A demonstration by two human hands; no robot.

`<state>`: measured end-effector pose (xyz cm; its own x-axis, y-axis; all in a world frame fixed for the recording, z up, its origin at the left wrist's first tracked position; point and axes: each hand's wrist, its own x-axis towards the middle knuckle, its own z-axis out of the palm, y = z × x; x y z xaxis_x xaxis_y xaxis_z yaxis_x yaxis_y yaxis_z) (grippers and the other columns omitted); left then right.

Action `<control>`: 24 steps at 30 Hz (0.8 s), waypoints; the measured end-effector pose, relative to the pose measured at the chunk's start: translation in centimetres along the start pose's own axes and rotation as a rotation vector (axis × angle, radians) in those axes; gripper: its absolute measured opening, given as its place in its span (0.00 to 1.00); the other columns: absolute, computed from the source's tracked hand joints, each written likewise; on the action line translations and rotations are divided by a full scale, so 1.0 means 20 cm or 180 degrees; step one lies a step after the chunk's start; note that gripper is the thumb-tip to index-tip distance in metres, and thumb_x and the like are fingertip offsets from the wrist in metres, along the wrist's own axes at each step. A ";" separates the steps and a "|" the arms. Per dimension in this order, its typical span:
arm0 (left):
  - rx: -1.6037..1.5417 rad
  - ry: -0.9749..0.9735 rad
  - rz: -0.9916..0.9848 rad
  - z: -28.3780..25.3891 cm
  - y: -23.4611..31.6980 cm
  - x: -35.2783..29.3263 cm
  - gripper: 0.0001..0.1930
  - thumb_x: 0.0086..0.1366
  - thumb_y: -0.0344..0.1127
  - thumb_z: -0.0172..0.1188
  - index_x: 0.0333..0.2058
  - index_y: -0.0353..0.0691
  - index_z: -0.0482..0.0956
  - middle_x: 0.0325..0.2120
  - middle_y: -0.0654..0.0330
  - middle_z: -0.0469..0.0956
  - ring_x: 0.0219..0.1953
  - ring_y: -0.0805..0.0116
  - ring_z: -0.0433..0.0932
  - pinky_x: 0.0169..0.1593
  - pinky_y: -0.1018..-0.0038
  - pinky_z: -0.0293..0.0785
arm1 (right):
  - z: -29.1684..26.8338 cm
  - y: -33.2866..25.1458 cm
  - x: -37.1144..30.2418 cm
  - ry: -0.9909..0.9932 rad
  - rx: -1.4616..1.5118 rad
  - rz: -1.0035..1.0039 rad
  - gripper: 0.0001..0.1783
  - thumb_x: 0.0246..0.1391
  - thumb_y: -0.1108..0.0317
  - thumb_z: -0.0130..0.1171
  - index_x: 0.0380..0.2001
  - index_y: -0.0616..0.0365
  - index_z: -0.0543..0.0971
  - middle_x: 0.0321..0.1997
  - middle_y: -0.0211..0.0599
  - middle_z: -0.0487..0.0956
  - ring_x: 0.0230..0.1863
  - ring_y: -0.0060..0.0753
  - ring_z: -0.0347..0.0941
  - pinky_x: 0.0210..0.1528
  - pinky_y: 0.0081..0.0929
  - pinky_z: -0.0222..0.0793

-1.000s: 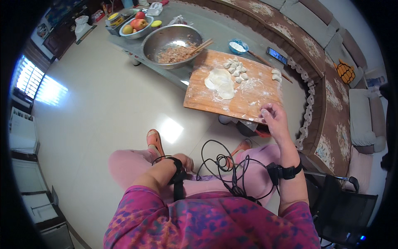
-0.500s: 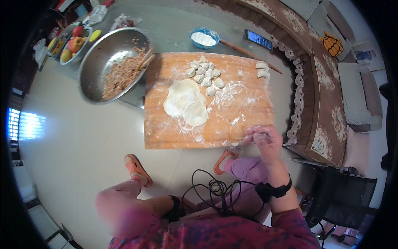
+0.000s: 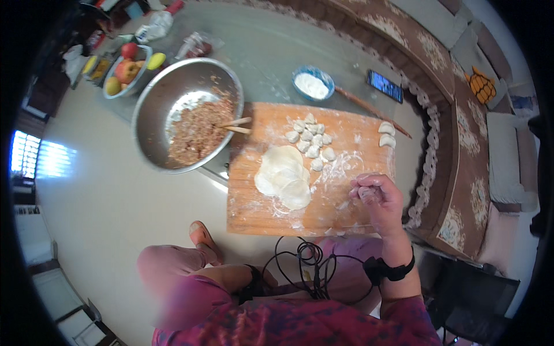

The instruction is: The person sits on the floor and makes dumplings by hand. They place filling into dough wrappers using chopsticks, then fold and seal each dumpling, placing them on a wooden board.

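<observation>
My right hand (image 3: 379, 197), dusted with flour, is curled above the right front part of a wooden board (image 3: 245, 222). Its fingers are bent together, and I cannot make out whether anything is inside them. My left hand (image 3: 268, 278) rests low by my lap, past a black wrist strap; its fingers are mostly hidden. On the board lies an overlapping stack of round dough wrappers (image 3: 283, 176). Behind them several small dough pieces (image 3: 311, 138) are clustered. Two folded dumplings (image 3: 386, 134) sit at the right far edge.
A large steel bowl (image 3: 144, 124) of minced filling (image 3: 199, 130), with chopsticks (image 3: 236, 126), stands left of the board. Behind are a blue bowl of flour (image 3: 312, 85), a rolling pin (image 3: 369, 109) and a phone (image 3: 385, 86). Black cables (image 3: 309, 259) hang by my lap.
The view has shifted, so the board and bowl appear lower and farther right. My right hand has moved from the board's front edge to over its surface, fingers still curled.
</observation>
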<state>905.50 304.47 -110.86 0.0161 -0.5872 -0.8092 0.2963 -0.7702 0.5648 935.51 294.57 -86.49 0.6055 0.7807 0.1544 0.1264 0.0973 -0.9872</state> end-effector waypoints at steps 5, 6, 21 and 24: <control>0.0203 0.0710 -0.0139 0.63 -0.03 -0.09 0.24 0.60 0.46 0.58 0.55 0.46 0.77 0.50 0.59 0.79 0.50 0.60 0.77 0.57 0.62 0.69 | 0.45 -0.51 -0.71 0.0290 -0.0427 0.0090 0.11 0.56 0.81 0.52 0.44 0.64 0.74 0.43 0.39 0.77 0.42 0.27 0.76 0.46 0.25 0.73; 0.0303 0.0999 0.0128 0.78 -0.04 -0.14 0.26 0.60 0.46 0.58 0.56 0.45 0.75 0.50 0.59 0.79 0.50 0.59 0.77 0.56 0.62 0.69 | 0.57 -0.62 -0.87 0.0202 -0.0399 -0.0165 0.12 0.56 0.81 0.52 0.43 0.64 0.74 0.43 0.38 0.77 0.42 0.27 0.76 0.45 0.24 0.73; -0.3899 0.6956 0.2558 1.76 -0.79 -2.28 0.21 0.71 0.48 0.49 0.50 0.36 0.72 0.37 0.60 0.79 0.34 0.74 0.76 0.38 0.77 0.72 | 2.22 -1.04 -0.47 -0.0063 -0.4530 -0.1821 0.14 0.47 0.63 0.65 0.37 0.57 0.79 0.46 0.45 0.76 0.48 0.49 0.72 0.47 0.42 0.70; -0.4483 0.7712 0.1524 1.33 -1.19 -2.17 0.21 0.71 0.50 0.48 0.47 0.36 0.72 0.34 0.61 0.75 0.34 0.72 0.71 0.41 0.74 0.70 | 2.30 -0.85 -0.07 -0.0673 -0.5140 -0.1063 0.09 0.49 0.62 0.63 0.31 0.55 0.80 0.40 0.42 0.79 0.43 0.46 0.74 0.44 0.43 0.71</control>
<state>872.29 341.73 -84.86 0.1577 0.9801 -0.1201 -0.0052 0.1225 0.9925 896.28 320.17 -71.71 0.2930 0.9358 0.1959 0.9315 -0.3256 0.1621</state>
